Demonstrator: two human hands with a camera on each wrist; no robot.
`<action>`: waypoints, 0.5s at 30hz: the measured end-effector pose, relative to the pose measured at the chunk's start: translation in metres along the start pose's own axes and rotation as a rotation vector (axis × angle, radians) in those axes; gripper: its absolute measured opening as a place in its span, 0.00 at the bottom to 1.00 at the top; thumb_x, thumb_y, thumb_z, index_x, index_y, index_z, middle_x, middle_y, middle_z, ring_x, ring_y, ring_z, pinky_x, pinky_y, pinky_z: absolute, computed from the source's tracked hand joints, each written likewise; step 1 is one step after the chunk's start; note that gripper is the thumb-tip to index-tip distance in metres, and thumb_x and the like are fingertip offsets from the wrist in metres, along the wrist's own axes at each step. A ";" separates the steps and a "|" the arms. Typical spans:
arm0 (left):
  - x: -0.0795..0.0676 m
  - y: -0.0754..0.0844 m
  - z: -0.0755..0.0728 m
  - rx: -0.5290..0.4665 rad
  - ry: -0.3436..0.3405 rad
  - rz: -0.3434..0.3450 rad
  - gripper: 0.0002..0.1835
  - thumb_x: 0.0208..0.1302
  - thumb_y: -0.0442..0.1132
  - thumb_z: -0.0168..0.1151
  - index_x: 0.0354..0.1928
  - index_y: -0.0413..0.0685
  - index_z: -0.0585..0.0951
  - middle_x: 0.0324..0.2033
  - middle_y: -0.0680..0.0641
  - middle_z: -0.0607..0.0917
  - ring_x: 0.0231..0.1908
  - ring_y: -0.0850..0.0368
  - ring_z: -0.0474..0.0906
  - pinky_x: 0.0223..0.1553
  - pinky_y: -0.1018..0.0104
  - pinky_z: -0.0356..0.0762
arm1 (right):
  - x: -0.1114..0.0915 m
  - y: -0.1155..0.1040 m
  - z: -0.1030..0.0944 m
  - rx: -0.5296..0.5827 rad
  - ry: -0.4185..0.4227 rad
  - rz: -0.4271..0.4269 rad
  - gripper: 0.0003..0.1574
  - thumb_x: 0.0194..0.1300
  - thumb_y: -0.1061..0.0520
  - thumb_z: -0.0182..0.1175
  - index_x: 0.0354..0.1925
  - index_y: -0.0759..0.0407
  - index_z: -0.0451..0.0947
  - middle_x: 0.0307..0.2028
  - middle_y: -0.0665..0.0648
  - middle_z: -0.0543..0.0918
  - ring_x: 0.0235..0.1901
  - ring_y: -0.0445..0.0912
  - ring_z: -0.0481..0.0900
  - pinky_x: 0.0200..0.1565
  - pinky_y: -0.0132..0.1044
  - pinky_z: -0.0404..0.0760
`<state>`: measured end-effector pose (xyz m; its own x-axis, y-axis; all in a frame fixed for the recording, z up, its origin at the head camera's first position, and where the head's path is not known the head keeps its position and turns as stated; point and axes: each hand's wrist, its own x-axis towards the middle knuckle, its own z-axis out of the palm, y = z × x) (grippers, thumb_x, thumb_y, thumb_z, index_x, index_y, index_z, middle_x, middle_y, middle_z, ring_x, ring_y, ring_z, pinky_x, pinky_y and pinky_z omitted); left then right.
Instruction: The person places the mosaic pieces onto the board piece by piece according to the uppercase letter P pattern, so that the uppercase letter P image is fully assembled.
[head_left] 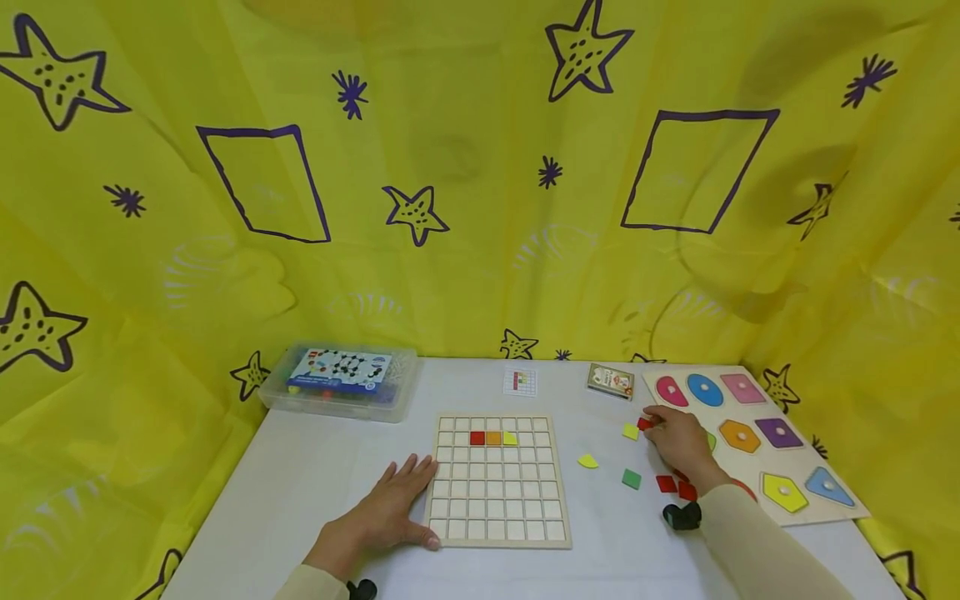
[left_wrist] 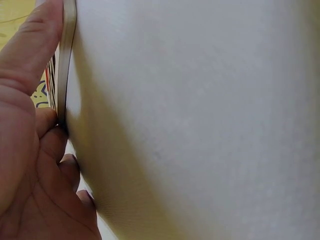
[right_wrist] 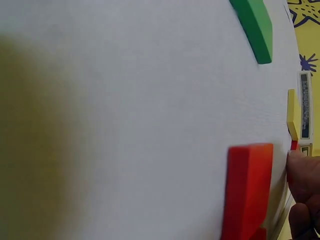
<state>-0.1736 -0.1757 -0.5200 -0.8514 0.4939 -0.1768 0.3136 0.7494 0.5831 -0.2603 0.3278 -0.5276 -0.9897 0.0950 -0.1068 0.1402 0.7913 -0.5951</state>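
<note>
Foremost: right sleeve (head_left: 765, 542); further in, red tile (head_left: 643, 423) pinched, grid board (head_left: 495, 508) touched

Pinched between thumb and fingertips of right hand (head_left: 684, 448): the red tile, just beside a yellow tile (head_left: 630, 432) and left of the knobbed shape board (head_left: 720, 390). By the right wrist: more red tiles (head_left: 666, 483). Between these and the grid: green tile (head_left: 632, 478), yellow rounded wedge (head_left: 588, 461), on white table (head_left: 607, 542). Spread against the grid board's left edge, thumb by the near corner: left hand (head_left: 392, 502). Hands well apart.

Logged on the grid, second row from far edge, side by side: red square (head_left: 477, 438), orange square (head_left: 493, 438), yellow square (head_left: 510, 438). Beyond the grid: small pattern card (head_left: 520, 382); right of that, boxed card deck (head_left: 611, 380). Far left: clear plastic box (head_left: 339, 385), blue-and-white label.
</note>
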 end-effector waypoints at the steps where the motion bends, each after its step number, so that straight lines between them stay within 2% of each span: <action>1: 0.000 0.000 0.000 0.000 0.001 0.001 0.66 0.46 0.60 0.82 0.81 0.35 0.60 0.81 0.35 0.60 0.83 0.33 0.46 0.82 0.32 0.39 | -0.001 0.001 0.000 0.004 0.001 0.006 0.30 0.74 0.61 0.60 0.71 0.67 0.72 0.60 0.72 0.80 0.57 0.67 0.71 0.58 0.64 0.79; 7: -0.001 -0.001 0.000 0.005 0.007 0.000 0.65 0.46 0.59 0.83 0.80 0.34 0.60 0.81 0.34 0.60 0.83 0.33 0.47 0.82 0.32 0.39 | -0.005 0.001 -0.001 0.025 -0.009 0.065 0.31 0.74 0.57 0.62 0.71 0.67 0.73 0.63 0.74 0.77 0.59 0.68 0.67 0.58 0.66 0.76; 15: -0.001 -0.001 0.000 0.006 0.009 0.010 0.65 0.46 0.59 0.82 0.80 0.35 0.60 0.81 0.34 0.60 0.83 0.33 0.47 0.82 0.32 0.39 | -0.008 -0.001 0.000 0.002 0.039 0.056 0.25 0.74 0.60 0.63 0.65 0.68 0.77 0.60 0.74 0.77 0.57 0.68 0.67 0.57 0.67 0.75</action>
<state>-0.1730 -0.1764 -0.5207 -0.8520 0.4974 -0.1636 0.3246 0.7470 0.5802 -0.2521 0.3267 -0.5261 -0.9806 0.1628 -0.1089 0.1955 0.7829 -0.5907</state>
